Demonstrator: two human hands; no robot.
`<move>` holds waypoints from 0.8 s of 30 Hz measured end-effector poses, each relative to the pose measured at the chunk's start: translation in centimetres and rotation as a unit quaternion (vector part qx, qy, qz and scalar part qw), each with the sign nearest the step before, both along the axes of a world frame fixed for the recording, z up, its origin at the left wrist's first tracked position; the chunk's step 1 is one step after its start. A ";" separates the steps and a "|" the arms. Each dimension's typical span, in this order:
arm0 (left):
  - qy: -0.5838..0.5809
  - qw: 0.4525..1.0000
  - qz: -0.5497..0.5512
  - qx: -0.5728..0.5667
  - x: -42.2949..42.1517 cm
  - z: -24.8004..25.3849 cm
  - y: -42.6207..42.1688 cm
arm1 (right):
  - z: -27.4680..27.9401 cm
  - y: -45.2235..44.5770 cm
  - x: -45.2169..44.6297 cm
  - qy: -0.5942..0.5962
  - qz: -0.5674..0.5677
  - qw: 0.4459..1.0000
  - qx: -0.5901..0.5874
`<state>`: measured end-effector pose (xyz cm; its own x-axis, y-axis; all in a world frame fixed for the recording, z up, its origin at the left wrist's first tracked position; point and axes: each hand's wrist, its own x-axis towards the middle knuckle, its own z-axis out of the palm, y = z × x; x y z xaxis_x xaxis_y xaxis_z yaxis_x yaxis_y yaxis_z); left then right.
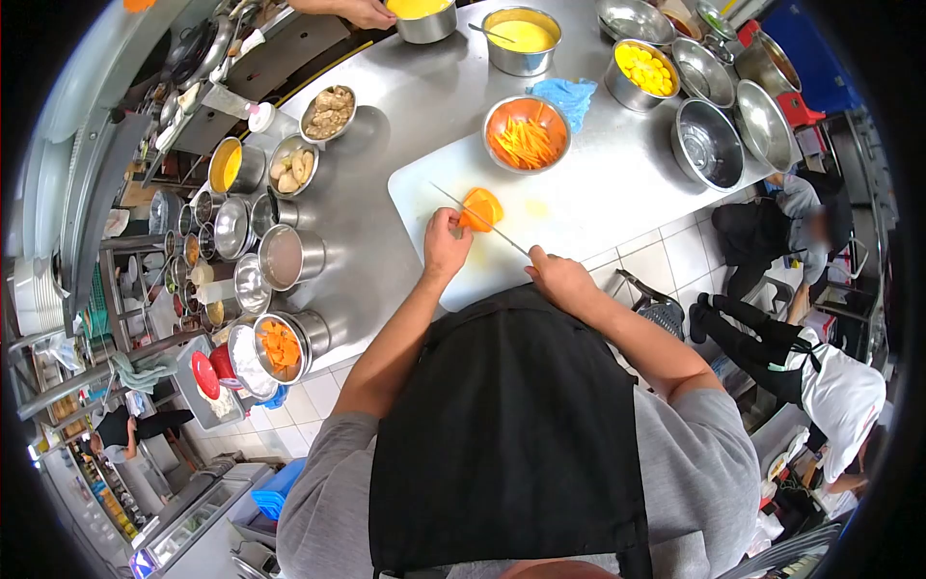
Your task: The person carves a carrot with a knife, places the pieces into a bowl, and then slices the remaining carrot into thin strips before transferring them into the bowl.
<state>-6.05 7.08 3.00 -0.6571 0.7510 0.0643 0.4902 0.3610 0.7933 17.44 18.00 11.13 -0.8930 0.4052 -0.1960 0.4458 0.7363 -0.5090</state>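
A knife (502,234) is gripped by its handle in my right hand (561,280), closed at the board's near edge. Its thin blade runs up and left across an orange vegetable block (483,205); whether it is pumpkin or carrot I cannot tell. My left hand (447,243) holds the block's left side with bent fingers, close to the blade. The block lies on a white cutting board (415,183), with faint yellow stains beside it. Just beyond, a metal bowl (494,162) of orange strips (529,143) rests at the board's far edge.
A blue cloth (567,100) lies beyond the bowl. Pots of yellow liquid (521,37) and yellow chunks (644,69) stand behind, with metal bowls (707,145) at right. Several containers line the left, including orange slices (278,345). Another person's hand (369,13) is at the top.
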 end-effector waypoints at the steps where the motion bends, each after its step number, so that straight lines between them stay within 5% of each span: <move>1: 0.000 1.000 -0.001 0.000 -0.1 0.3 0.3 | 0.3 0.1 0.2 0.000 -0.001 1.000 0.000; 24: 0.071 0.997 -0.031 -0.007 -0.1 0.3 -0.2 | 1.3 -0.2 2.4 -0.021 0.009 1.000 -0.014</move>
